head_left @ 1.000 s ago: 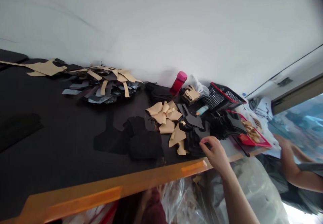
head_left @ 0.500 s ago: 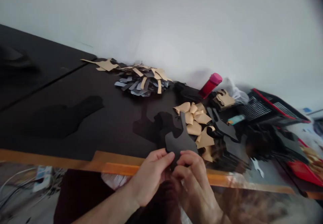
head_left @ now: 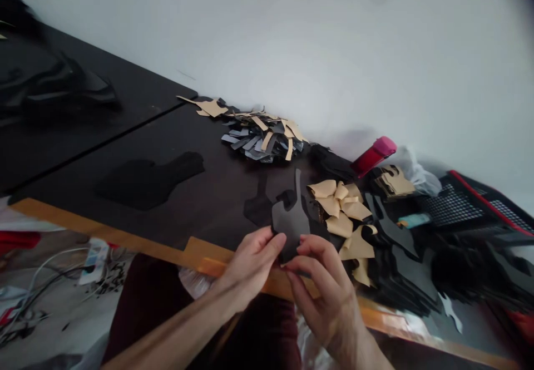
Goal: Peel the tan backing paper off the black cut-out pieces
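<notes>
My left hand [head_left: 257,253] grips a dark grey, flat cut-out piece [head_left: 292,214] by its lower left edge, thumb on top. The piece has a long narrow arm pointing up and a curved notch, and it is held tilted over the table's front edge. My right hand [head_left: 323,284] is at the piece's lower right corner. Its thumb and a finger are pinched together there, with a tiny pale spot at the tips; what they hold is too small to make out. Curled tan paper pieces [head_left: 340,222] lie just beyond my right hand.
Stacked dark cut-outs [head_left: 411,272] lie at the right, near a black mesh basket [head_left: 454,203]. A pink-capped bottle [head_left: 373,157], a tan stack [head_left: 396,181] and a heap of tan and grey strips [head_left: 261,136] stand along the wall. Black shapes [head_left: 150,178] lie on the dark table [head_left: 183,214].
The view has swung left, so the table's things sit further right. My right hand's fingers have drawn back from the piece's face to a pinch at its lower corner. My left hand keeps its grip.
</notes>
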Available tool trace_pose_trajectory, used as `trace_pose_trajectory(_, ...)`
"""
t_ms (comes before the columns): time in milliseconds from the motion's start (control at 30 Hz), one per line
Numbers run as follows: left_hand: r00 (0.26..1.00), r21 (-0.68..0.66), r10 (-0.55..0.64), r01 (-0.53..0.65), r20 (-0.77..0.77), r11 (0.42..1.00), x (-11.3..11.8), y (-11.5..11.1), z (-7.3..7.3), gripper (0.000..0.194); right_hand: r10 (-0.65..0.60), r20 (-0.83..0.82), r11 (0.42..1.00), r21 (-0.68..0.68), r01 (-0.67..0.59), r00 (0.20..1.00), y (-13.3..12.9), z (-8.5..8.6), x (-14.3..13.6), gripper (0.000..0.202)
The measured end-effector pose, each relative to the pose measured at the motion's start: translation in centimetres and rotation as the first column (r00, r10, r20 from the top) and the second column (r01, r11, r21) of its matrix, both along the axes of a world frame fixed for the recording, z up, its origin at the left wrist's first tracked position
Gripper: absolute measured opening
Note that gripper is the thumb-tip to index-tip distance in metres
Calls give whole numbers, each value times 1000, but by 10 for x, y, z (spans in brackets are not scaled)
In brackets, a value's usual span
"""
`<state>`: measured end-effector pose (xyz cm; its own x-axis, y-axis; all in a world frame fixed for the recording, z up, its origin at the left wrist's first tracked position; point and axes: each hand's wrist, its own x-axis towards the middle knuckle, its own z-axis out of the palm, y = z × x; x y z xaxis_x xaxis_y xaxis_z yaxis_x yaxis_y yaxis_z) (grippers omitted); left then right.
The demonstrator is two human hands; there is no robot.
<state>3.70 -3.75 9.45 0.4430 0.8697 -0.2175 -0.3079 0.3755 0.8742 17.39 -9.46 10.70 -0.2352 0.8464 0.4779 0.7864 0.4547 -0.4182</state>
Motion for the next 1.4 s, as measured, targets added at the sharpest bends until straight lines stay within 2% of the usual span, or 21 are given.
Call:
trace_pose_trajectory(100, 988, 162, 25, 0, -152, 987, -3, 1, 1, 22, 9, 34, 1000, 10, -9, 999, 3, 1, -4, 17)
trace_pose_trajectory(167, 980, 202, 33, 7, -194, 979, -4, 2, 2, 23, 4, 45, 1000, 25, -5, 999, 5, -1, -6, 20)
trace_pose_trajectory(300, 982, 185, 49, -15, -182, 983, -3, 3, 5, 22, 11, 60, 999, 39, -14, 998, 5, -5, -8, 25)
trace_pose_trajectory(467, 992, 136, 59, -44, -110, 990, 1, 3, 8, 17, -42, 57, 996, 79, 37, 998, 6, -4, -12, 29)
trace_pose_trajectory(600, 995, 157, 53, -39, -89, 987, 3, 1, 7, 14, -2, 137, 997, 77, -9, 991, 9, 1, -10, 28)
trace_pose_trajectory(700, 987, 197, 74, -45, -144, 979, 4, 0, 7, 14, 13, 176, 996, 84, -28, 984, 11, 4, -8, 26)
trace_pose_trajectory(933, 973, 271, 114, -57, -199, 961, 2, -4, 8, 16, -22, 65, 999, 28, 20, 998, 15, 3, -5, 17)
trace_pose_trajectory(1067, 961, 292, 189, -124, -204, 948, -1, -4, 7, 18, -106, -9, 994, 20, 106, 994, 17, -2, -1, 12)
trace_pose_trajectory(1133, 961, 297, 212, -152, -178, 943, -2, -3, 6, 18, -125, -59, 990, 58, 129, 990, 18, -3, -1, 11)
trace_pose_trajectory(1267, 961, 293, 214, -156, -175, 943, -3, -1, 3, 17, -66, -28, 985, 159, 69, 997, 18, -2, -4, 16)
trace_pose_trajectory(1400, 936, 294, 252, -176, -245, 939, -3, 1, 3, 17, -19, 64, 983, 184, 7, 998, 17, -1, -6, 21)
